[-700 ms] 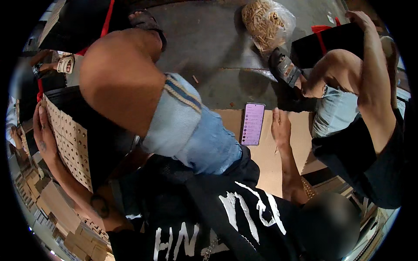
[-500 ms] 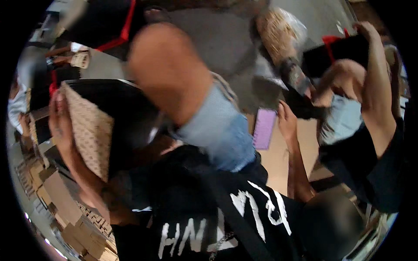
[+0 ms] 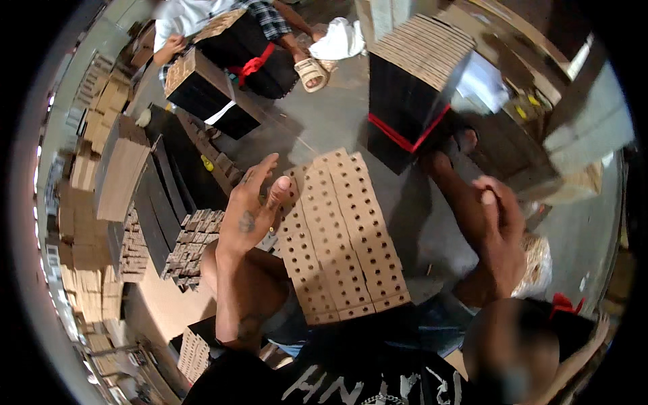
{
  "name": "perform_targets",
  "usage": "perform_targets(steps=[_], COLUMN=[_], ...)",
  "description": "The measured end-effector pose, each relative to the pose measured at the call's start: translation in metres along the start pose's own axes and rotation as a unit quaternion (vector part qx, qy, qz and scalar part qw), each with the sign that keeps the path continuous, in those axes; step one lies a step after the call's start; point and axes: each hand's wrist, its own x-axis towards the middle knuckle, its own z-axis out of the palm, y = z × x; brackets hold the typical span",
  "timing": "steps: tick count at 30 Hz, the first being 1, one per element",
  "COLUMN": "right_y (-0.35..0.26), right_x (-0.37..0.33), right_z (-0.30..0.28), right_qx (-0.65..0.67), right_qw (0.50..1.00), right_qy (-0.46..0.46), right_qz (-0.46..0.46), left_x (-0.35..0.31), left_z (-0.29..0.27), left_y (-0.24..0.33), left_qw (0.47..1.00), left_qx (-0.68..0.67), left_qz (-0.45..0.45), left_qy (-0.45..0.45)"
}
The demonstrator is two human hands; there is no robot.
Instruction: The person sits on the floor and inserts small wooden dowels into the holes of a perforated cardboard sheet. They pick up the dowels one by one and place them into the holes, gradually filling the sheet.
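Note:
A tan cardboard block (image 3: pixel 341 236) with rows of round holes rests on my lap, made of several strips side by side. My left hand (image 3: pixel 250 209) is open at its upper left corner, with thumb and fingers apart. The thumb overlaps the block's edge; I cannot tell whether it touches. My right hand (image 3: pixel 501 236) hangs to the right of the block, apart from it, fingers loosely bent and holding nothing visible.
A tall black-sided cardboard stack (image 3: pixel 412 88) with a red band stands ahead on the floor. Another person sits far left by black-sided blocks (image 3: pixel 209 94). Dark slabs and hole-punched stacks (image 3: pixel 196 243) lie to my left. Another person is close at lower right.
The view has swung. My left hand was against a patterned cardboard face at the left; now it is open beside the holed block on my lap. The purple piece near my right hand is out of view.

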Motion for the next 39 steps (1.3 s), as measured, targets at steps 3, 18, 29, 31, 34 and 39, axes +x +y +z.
perform_targets(steps=[3, 18, 29, 31, 34, 39], right_y=[0.045, 0.234, 0.243, 0.185, 0.119, 0.079], right_x=[0.030, -0.157, -0.132, -0.096, -0.062, -0.018], right_z=[0.041, -0.156, -0.168, -0.130, -0.078, 0.021], right_qx=[0.016, -0.232, -0.165, -0.116, -0.054, -0.007], right_qw=[0.998, 0.875, 0.912, 0.950, 0.987, 0.990], right_qy=[-0.052, 0.358, 0.332, 0.271, 0.148, -0.124], right_qz=[-0.022, 0.230, 0.173, 0.102, 0.018, -0.065], left_x=[0.006, -0.013, -0.017, -0.039, -0.042, -0.080], left_z=[0.011, 0.009, 0.031, 0.026, 0.028, 0.030], left_y=[-0.018, -0.012, 0.002, -0.004, -0.016, -0.049], left_qw=[0.994, 0.989, 0.965, 0.964, 0.911, 0.887], left_qx=[-0.105, -0.030, -0.190, -0.171, -0.357, -0.361], left_qz=[-0.031, -0.039, 0.008, 0.002, -0.041, -0.144], left_qy=[0.031, 0.138, 0.183, 0.202, 0.203, 0.248])
